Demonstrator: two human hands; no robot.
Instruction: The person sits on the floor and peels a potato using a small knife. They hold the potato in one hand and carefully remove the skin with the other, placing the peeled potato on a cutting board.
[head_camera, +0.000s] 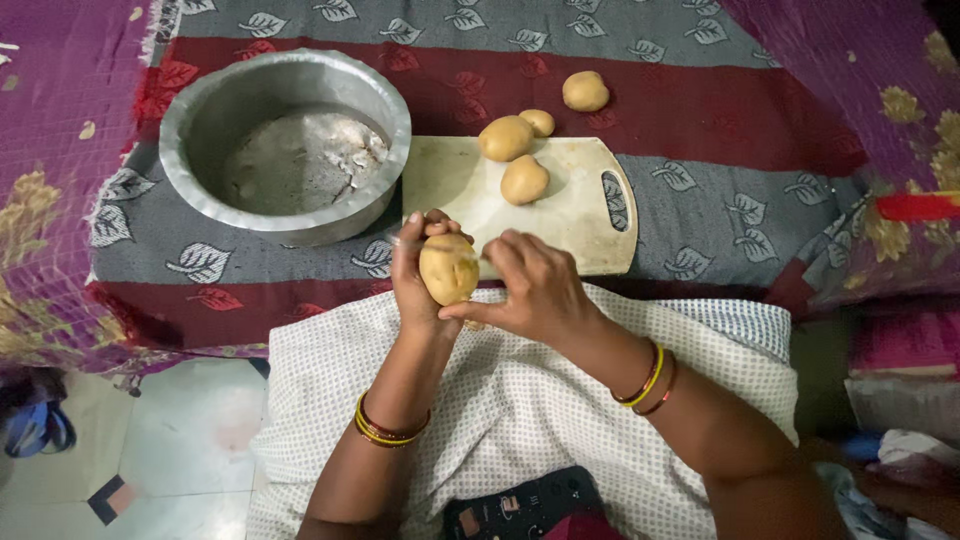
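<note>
My left hand (412, 290) holds a pale brown potato (449, 268) upright over my lap, just in front of the cutting board. My right hand (530, 290) is closed beside the potato, its thumb against the potato's lower side. It grips a thin knife (410, 242) whose blade lies across the top of the potato; the handle is hidden in the fist. Three more potatoes (524, 180) lie on the pale cutting board (575, 220). Another potato (585, 91) rests on the cloth beyond the board.
A wide metal pot (190, 120) stands left of the board on a grey and red leaf-patterned cloth (720, 190). A white dotted cloth (520, 400) covers my lap. A red object (915, 207) lies at the right edge. Tiled floor (180, 450) shows at lower left.
</note>
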